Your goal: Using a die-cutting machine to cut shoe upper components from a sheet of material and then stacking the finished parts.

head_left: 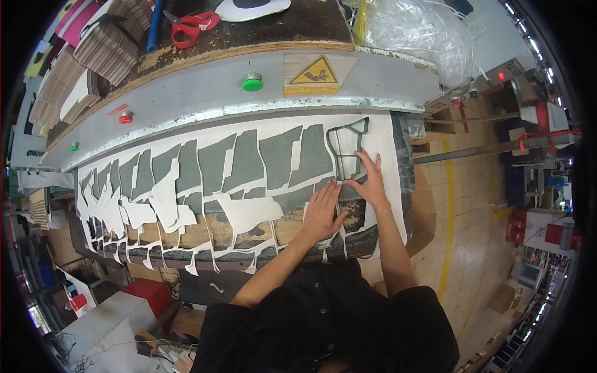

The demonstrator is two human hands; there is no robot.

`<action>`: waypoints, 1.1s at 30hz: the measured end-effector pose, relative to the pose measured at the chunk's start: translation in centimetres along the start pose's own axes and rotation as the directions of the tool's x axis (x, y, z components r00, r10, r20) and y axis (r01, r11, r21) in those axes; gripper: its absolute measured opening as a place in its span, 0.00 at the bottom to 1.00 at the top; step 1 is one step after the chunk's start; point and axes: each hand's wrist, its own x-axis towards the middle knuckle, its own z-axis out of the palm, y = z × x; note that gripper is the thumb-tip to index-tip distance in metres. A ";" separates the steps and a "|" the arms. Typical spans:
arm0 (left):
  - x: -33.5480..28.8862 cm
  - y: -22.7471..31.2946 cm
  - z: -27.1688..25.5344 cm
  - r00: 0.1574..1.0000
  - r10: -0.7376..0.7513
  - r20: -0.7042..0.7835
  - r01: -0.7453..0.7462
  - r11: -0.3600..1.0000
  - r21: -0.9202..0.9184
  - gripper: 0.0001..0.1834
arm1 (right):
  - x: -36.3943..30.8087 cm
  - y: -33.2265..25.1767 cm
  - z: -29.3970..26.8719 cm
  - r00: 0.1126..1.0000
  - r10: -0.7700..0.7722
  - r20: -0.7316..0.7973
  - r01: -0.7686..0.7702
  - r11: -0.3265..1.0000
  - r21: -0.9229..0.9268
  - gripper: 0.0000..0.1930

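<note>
A green-edged cutting die (337,156) stands on the right end of a white sheet (384,133). My right hand (370,181) has its fingers spread, with fingertips along the die's right side and the thumb by its lower edge. My left hand (321,214) lies with fingers stretched out just below the die, its fingertips close to that lower edge and partly over the sheet. Left of the die, the sheet is a web of strips around cut-out openings that bare the dark green bed (242,163). Loose white cut pieces (249,213) lie over it.
Behind the sheet runs a grey machine beam with a green button (252,82), a red button (125,117) and a yellow warning sign (315,73). On top lie red-handled scissors (185,32), stacked cut pieces (106,53) and a clear plastic bag (416,37).
</note>
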 end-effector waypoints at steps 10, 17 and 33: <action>0.2 -0.6 -0.2 0.999 0.026 -0.021 -0.027 0.999 -0.020 0.45 | 0.3 0.3 0.1 1.000 -0.028 0.005 0.028 1.000 -0.007 0.46; 0.9 -1.1 -0.1 0.999 0.027 -0.026 -0.027 0.999 -0.017 0.45 | 1.1 0.2 0.1 0.999 -0.039 -0.006 0.039 0.999 -0.024 0.47; 12.5 -2.1 -16.7 0.613 -0.378 -0.694 0.089 0.905 -0.415 0.15 | -8.9 -5.3 -1.9 0.951 0.182 0.249 -0.200 0.978 0.050 0.22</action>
